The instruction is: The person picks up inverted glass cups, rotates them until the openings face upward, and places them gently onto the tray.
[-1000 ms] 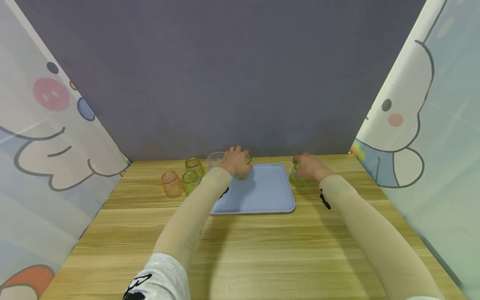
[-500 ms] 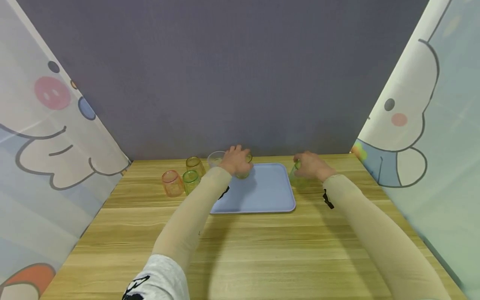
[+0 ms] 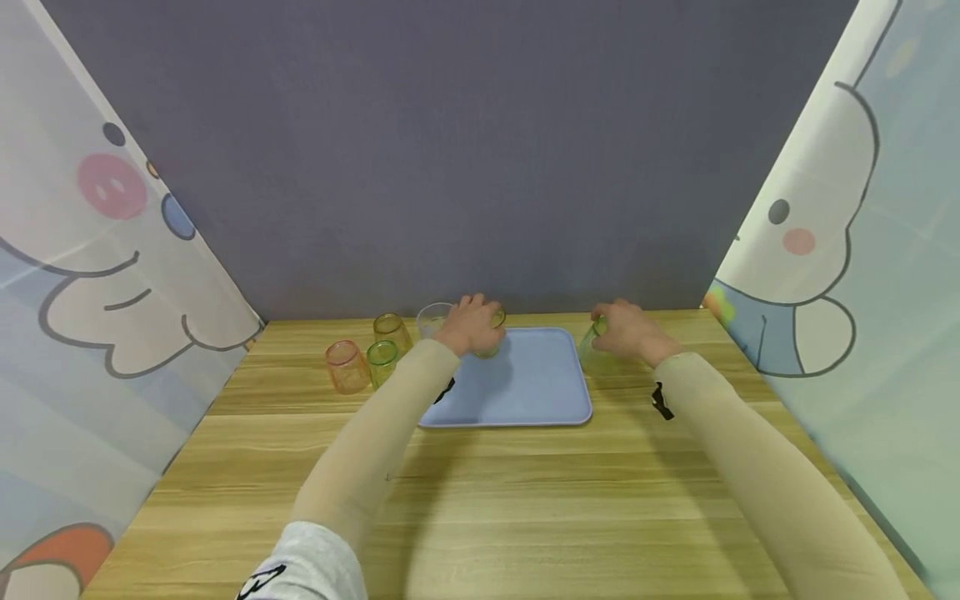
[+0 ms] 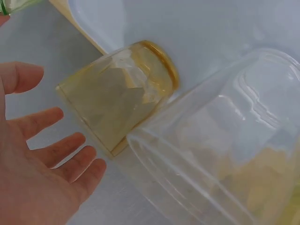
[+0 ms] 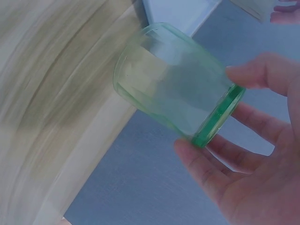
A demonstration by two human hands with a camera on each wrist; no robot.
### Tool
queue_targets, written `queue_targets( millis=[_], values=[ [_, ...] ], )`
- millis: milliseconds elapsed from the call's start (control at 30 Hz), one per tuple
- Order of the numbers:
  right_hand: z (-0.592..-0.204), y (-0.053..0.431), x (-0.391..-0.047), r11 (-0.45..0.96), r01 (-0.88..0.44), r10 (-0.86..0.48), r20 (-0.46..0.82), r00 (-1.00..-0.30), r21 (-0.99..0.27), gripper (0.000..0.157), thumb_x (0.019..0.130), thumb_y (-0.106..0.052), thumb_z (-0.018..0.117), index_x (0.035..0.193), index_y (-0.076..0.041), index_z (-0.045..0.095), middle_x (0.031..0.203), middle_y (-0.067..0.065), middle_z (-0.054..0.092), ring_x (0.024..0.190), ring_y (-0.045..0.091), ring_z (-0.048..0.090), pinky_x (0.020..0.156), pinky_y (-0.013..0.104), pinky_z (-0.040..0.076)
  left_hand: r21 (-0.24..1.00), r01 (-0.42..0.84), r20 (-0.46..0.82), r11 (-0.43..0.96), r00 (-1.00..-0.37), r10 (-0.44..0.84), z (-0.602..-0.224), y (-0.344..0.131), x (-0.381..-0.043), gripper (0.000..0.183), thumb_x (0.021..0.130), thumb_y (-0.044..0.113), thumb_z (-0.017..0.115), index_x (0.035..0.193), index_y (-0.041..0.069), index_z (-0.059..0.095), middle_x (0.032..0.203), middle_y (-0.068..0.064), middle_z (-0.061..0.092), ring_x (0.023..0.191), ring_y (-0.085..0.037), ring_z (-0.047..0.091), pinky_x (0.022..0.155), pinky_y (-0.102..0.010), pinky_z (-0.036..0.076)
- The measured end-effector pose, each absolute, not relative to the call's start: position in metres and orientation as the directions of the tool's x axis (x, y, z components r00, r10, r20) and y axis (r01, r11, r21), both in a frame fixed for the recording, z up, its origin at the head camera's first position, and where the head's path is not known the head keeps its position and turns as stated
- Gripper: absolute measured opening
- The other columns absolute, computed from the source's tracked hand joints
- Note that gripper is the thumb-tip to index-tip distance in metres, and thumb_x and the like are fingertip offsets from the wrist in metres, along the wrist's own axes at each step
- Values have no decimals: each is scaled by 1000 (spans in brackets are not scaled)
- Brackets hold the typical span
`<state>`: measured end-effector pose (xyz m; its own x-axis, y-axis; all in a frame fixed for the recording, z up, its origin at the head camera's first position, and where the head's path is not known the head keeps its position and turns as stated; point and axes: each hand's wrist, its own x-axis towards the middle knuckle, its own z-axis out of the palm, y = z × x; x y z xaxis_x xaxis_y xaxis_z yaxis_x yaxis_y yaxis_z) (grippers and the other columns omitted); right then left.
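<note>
My left hand (image 3: 472, 325) hovers at an amber glass (image 4: 117, 93) on the blue tray (image 3: 525, 392), its fingers spread and relaxed. In the left wrist view a gap shows between the fingertips and the glass, whose thick base points toward the tray. A larger clear cup (image 4: 211, 150) stands close beside it, partly behind the left hand in the head view. Right of the tray, my right hand (image 3: 626, 329) pinches a green glass (image 5: 173, 79) by its thick base, between thumb and fingers. That base is uppermost and the rim points down toward the table.
To the left of the tray stand a pink glass (image 3: 347, 368), another green glass (image 3: 383, 358) and another amber glass (image 3: 392, 332). A grey partition (image 3: 480, 167) rises behind the wooden table (image 3: 525, 508). Printed curtains (image 3: 817, 217) flank both sides.
The right hand has shifted slightly to the right at the green glass, showing more of its base. The left hand stays almost in place over the amber glass.
</note>
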<state>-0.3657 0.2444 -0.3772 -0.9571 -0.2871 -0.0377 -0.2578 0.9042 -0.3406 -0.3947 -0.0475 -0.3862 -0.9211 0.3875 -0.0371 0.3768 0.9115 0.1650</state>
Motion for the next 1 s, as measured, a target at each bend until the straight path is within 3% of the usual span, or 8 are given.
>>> queue_targets(
  millis=[467,867,1000],
  values=[
    [-378,245,-360,868,-276,-300,7,-954,-413,53,91,-21,67,138,0,56,133,28,52,116,42,53,93,59,45,163,474,21,865,-879,477,-378,-48,-367,56,104,35,48,154,9,44,154,-14,42,142,-36,36,115,-50,32],
    [-379,241,-351,836,-288,-291,67,-954,-467,52,90,-22,69,137,-1,57,136,29,53,121,46,52,98,62,43,287,506,105,813,-861,498,-384,-58,-356,47,105,33,50,147,11,52,145,-11,50,135,-31,44,112,-47,35],
    [-378,240,-348,809,-308,-300,100,-949,-501,51,91,-21,68,136,-1,57,133,29,54,119,44,53,95,60,46,326,499,122,803,-864,488,-385,-60,-351,48,104,33,51,148,12,51,145,-10,51,136,-30,45,114,-46,34]
  ],
)
